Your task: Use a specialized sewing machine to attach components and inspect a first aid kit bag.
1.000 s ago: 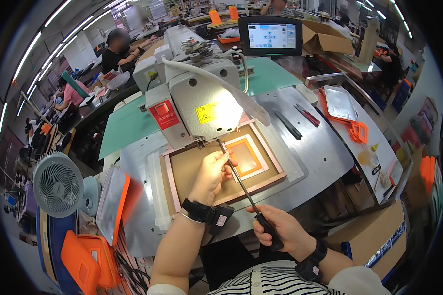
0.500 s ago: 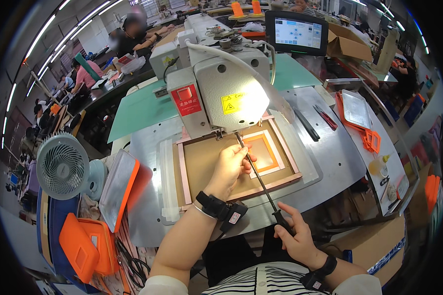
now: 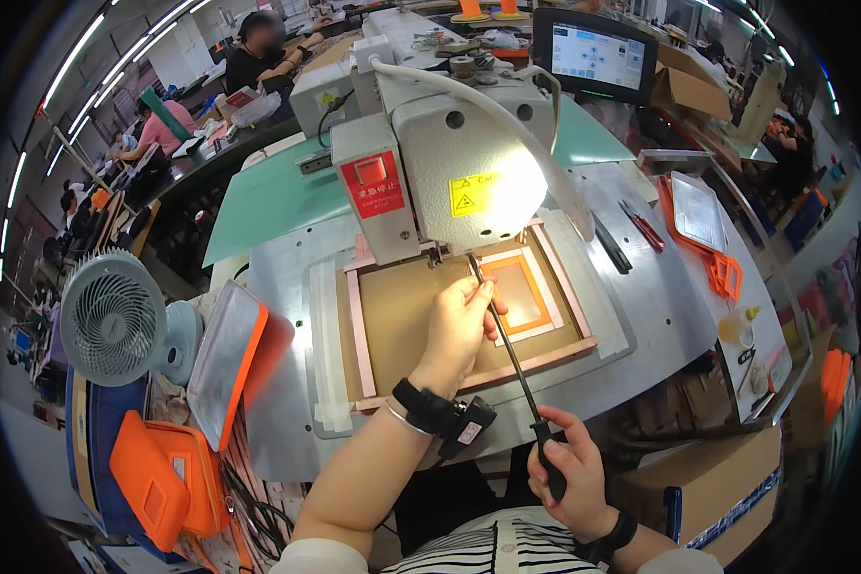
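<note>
A long screwdriver (image 3: 519, 371) with a black handle slants up from my lap side to the underside of the grey sewing machine head (image 3: 469, 143). My left hand (image 3: 457, 330) pinches its shaft close to the tip, just below the needle area. Lower right, my right hand (image 3: 576, 474) grips the handle, thumb and fingers around it. The exact spot the tip touches is hard to make out. Beneath my left hand lies a brown sheet (image 3: 397, 325) inside a pinkish clamp frame (image 3: 356, 335). An orange rectangular border (image 3: 547, 311) with white edging sits in its right half.
A white fan (image 3: 113, 320) and a silver-and-orange tray (image 3: 222, 368) stand left. Orange cases (image 3: 153, 488) lie below them. A black tool (image 3: 610, 247) and red-handled tool (image 3: 646, 230) rest on the metal plate. A screen (image 3: 598, 57) stands behind; a cardboard box (image 3: 708, 488) lower right.
The view has shifted slightly. My right hand has closed further round the screwdriver handle, its fingers more wrapped than before. My left hand still pinches the shaft.
</note>
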Demonstrator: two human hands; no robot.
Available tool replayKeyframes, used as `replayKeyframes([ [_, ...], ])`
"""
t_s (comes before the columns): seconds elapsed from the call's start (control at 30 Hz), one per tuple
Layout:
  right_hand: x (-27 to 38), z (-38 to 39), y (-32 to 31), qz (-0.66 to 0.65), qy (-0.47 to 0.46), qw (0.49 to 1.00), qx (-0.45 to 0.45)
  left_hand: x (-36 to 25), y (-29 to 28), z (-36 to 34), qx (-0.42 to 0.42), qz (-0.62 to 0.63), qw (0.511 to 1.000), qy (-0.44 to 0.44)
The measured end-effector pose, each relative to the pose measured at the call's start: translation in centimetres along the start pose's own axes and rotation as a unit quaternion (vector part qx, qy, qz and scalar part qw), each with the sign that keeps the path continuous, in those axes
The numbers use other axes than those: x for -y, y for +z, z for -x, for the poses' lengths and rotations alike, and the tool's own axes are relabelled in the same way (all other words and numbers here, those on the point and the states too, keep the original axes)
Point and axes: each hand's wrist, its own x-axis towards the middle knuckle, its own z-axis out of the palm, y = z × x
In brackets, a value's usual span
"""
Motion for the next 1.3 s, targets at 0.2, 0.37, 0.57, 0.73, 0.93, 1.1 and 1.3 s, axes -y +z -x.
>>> replayKeyframes([
  [0.2,0.4,-0.2,0.0,0.194,-0.078,0.978,-0.018,1.2,-0.9,-0.9,0.010,0.044,0.999,0.018],
  [0.37,1.0,0.4,0.2,0.218,-0.097,0.971,-0.015,1.1,-0.7,-0.5,0.004,0.051,0.999,0.002],
  [0.57,0.7,0.2,0.9,0.239,-0.086,0.967,-0.026,1.5,-1.1,-0.5,0.001,0.062,0.998,-0.006],
  [0.73,1.5,0.2,1.2,0.224,-0.063,0.972,-0.039,0.7,-0.2,0.0,-0.019,0.062,0.998,-0.009],
  [0.93,0.2,0.1,0.5,0.157,-0.068,0.984,-0.045,1.4,0.5,-0.2,-0.015,0.049,0.998,0.027],
  [1.1,-0.9,-0.8,0.1,0.174,-0.101,0.979,-0.013,1.7,-1.3,-0.7,-0.013,0.041,0.999,0.025],
  [1.3,-0.3,0.0,-0.2,0.167,-0.118,0.979,-0.002,0.7,0.2,0.1,-0.004,0.076,0.997,0.008],
])
